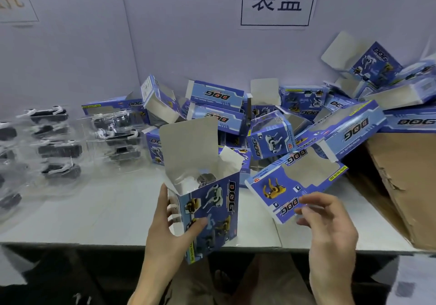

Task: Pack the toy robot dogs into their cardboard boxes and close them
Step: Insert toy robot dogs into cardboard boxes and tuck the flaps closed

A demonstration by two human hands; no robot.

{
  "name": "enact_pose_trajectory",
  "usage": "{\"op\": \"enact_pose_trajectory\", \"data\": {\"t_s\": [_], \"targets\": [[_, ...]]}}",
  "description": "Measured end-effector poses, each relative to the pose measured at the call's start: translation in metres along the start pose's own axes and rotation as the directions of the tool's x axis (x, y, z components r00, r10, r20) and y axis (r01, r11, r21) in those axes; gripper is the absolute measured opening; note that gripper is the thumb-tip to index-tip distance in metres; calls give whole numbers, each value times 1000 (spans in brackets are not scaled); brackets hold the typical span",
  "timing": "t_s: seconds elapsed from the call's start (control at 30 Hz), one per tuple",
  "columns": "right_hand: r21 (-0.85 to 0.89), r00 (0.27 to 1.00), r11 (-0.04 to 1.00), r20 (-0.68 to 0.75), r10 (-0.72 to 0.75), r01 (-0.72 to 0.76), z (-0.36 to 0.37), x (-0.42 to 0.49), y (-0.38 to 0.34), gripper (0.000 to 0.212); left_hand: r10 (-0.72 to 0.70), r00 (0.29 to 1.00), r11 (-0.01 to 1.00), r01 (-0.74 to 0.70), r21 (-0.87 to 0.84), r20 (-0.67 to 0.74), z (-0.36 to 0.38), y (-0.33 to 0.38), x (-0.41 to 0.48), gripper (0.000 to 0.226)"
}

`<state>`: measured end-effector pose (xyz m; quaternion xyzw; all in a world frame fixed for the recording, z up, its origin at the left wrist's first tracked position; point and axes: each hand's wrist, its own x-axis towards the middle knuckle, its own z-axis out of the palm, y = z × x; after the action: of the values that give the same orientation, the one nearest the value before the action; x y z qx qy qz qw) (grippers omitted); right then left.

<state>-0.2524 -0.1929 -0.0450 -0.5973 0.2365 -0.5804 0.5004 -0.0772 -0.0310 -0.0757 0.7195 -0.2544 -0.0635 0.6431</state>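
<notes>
My left hand (pixel 169 224) grips a blue "DOG" cardboard box (pixel 212 210) upright at the table's front edge. Its top flap (pixel 188 144) stands open, and a toy robot dog in clear plastic (pixel 200 180) shows inside the opening. My right hand (pixel 328 224) hovers just right of the box with fingers loosely spread, holding nothing. Its fingertips lie over the corner of a flattened blue box (pixel 290 186) lying on the table.
Several empty blue boxes (pixel 271 125) are heaped at the back and right. Toy dogs in clear blister trays (pixel 59 148) lie at the left. A large brown carton (pixel 405 182) stands at the right. The white table (pixel 106 210) ends near me.
</notes>
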Motion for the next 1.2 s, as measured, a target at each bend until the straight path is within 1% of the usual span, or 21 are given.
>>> {"op": "enact_pose_trajectory", "data": {"t_s": [0.07,0.1,0.2,0.3,0.4,0.47,0.5,0.53,0.57,0.6,0.63,0.67,0.73,0.77,0.83,0.9,0.93,1.0,1.1,1.13,1.2], "targets": [[-17,989,999,144,-30,33,6,8,-17,22,8,1000,1000,-8,-7,12,-1,-1,1,114],[-29,971,997,231,-67,76,10,15,-30,19,8,1000,1000,-8,-10,14,-1,-2,1,113],[-32,875,971,442,-198,236,32,40,-76,20,6,999,1000,-6,-8,35,-3,-5,3,110],[-17,725,923,625,-290,384,65,68,-118,28,16,997,1000,-16,-11,72,-3,-7,6,108],[-34,545,862,787,-289,506,108,93,-141,36,11,995,998,-6,-56,94,-3,-5,8,106],[-83,450,815,863,-230,574,138,99,-138,39,17,995,997,-9,-80,100,-3,-5,8,103],[-137,410,789,899,-154,599,151,99,-130,39,21,995,996,-12,-88,100,-2,-6,7,101],[-214,369,761,929,-35,612,162,97,-116,38,23,995,995,-14,-98,96,-2,-7,6,99],[-304,323,727,939,119,616,169,93,-99,37,25,996,994,-15,-107,90,-1,-8,5,98],[-382,277,691,924,265,614,173,87,-81,37,25,996,993,-15,-113,83,0,-8,4,97],[-434,249,666,899,359,607,174,82,-65,38,28,997,993,-20,-115,73,0,-10,4,95],[-460,251,660,886,391,594,172,79,-53,39,35,997,993,-28,-112,62,0,-11,4,93],[-457,270,680,889,370,574,169,79,-44,41,67,997,994,-63,-93,38,0,-12,3,89],[-446,274,687,895,353,573,167,79,-45,42,110,994,992,-109,-70,19,-1,-11,4,88],[-430,266,699,903,339,571,166,79,-46,41,243,968,969,-244,-25,-60,-2,-3,5,81],[-429,261,697,903,341,574,168,77,-46,40,389,910,921,-389,32,-146,-4,10,10,73],[-429,260,692,903,342,580,168,76,-46,39,441,885,897,-436,66,-146,-5,17,13,67],[-426,262,696,905,336,578,167,77,-47,39,518,850,852,-503,146,-95,-10,27,19,55],[-421,239,732,907,347,535,162,79,-51,38,603,798,743,-572,348,25,-20,35,25,41],[-420,228,736,907,353,531,162,79,-53,38,610,788,710,-589,385,80,-21,37,27,38],[-432,214,722,901,378,541,162,78,-54,36,579,802,706,-585,400,151,-24,45,28,32]]}}
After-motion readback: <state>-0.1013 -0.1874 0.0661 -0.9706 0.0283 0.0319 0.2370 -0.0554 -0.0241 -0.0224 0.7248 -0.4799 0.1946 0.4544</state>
